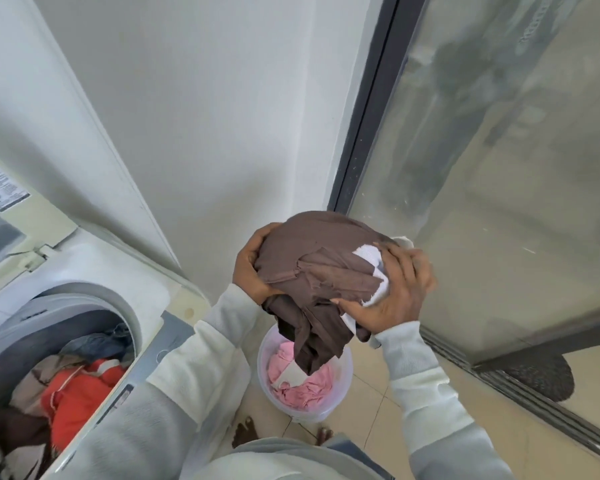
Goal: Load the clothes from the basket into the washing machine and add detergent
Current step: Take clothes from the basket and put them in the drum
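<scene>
High above the round clear plastic basket (305, 415), the left hand (252, 268) and right hand (395, 292) hug a brown cloth bundle (312, 254), fingers curled round it. Pink clothes (302, 388) lie in the basket. The white washing machine (94, 271) stands open on the left.

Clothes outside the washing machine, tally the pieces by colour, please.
Brown: 1, the brown bundle held by the left hand and right hand
White: 1, a white cloth in that bundle
Pink: 1, a pink heap in the basket
Beige: 1, a beige piece on the pink
Total: 4
</scene>
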